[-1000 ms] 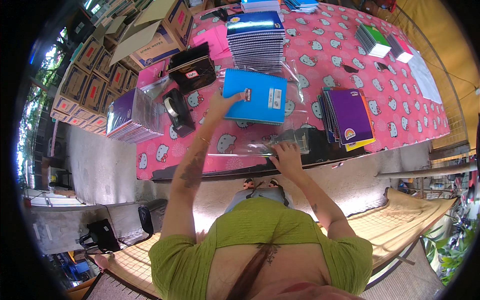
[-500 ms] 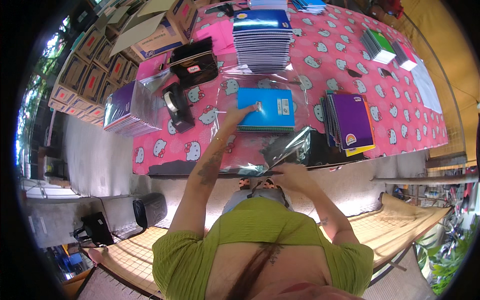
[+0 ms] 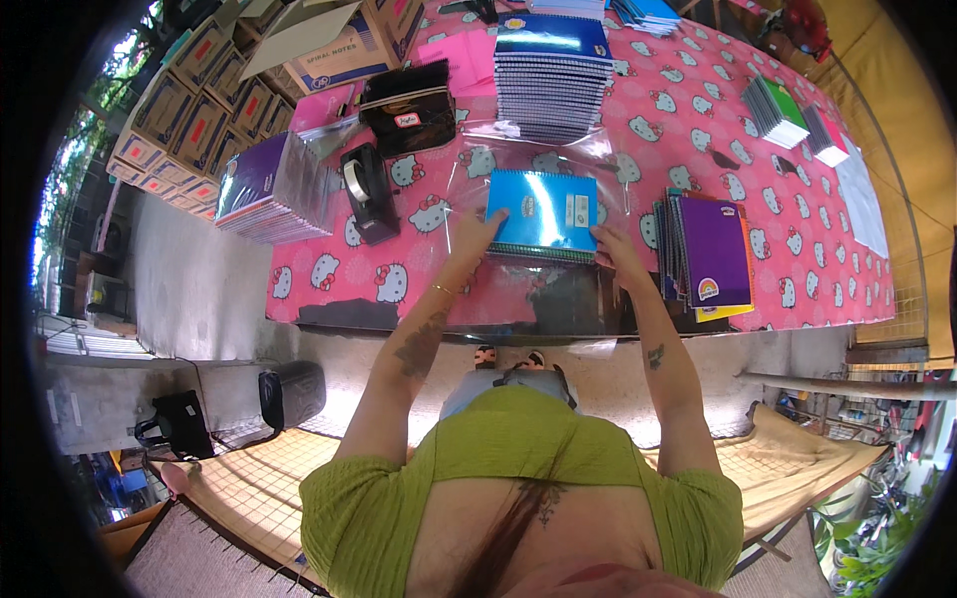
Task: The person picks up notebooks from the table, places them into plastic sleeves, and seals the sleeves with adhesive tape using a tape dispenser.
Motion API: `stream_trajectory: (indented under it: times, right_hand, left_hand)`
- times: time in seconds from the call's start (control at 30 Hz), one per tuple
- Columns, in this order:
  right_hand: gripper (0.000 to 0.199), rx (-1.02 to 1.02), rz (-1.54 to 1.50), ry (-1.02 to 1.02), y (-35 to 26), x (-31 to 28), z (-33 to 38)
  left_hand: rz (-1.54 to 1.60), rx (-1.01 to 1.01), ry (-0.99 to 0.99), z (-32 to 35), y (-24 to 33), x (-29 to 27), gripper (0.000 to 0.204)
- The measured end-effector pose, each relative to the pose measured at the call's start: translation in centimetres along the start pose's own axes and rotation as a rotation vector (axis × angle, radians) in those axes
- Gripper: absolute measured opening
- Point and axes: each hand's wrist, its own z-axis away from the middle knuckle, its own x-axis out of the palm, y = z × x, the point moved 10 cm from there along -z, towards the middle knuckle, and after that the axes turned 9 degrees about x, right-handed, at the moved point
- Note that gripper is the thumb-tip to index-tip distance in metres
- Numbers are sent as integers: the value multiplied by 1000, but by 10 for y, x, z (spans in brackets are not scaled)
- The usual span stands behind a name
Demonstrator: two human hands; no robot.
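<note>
A small stack of spiral notebooks with a blue cover (image 3: 543, 224) lies in front of me on clear plastic wrap (image 3: 464, 189). My left hand (image 3: 480, 237) grips the left edge of the stack, its thumb on the cover. At the right edge, near the lower corner, my right hand (image 3: 620, 255) closes on the same notebooks. Shiny plastic spreads around the stack and reaches toward the table's near edge. Whether plastic also covers the blue notebook is hard to tell.
Behind stands a tall pile of spiral notebooks (image 3: 551, 85). A black tape dispenser (image 3: 368, 197), a black box (image 3: 407, 112) and wrapped purple notebooks (image 3: 267, 184) are at the left. More purple notebooks (image 3: 710, 254) lie at the right, on the pink tablecloth (image 3: 797, 229).
My right hand has come up from the table's near edge to the right side of the blue notebooks. The raised plastic near that edge now lies flatter. My left hand stays on the stack.
</note>
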Motion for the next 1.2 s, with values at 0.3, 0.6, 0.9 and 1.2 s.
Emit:
stream_trajectory:
  times: [0.3,0.6,0.9,1.2]
  right_hand:
    - [65,-71,-80,-47,-3,3,7]
    - [57,-756,404,309,-112,11,33]
    - [65,-586,1162,70,-151,121,-89]
    - [73,-421,1251,12,-151,130,-75]
  left_hand:
    - [84,1,95,9,0,-7,67]
    - [-327,550,197,108,51,-16,25]
    - [-522,689,-18,110,70,61,20]
    - [-597,596,-50,100,56,61,21]
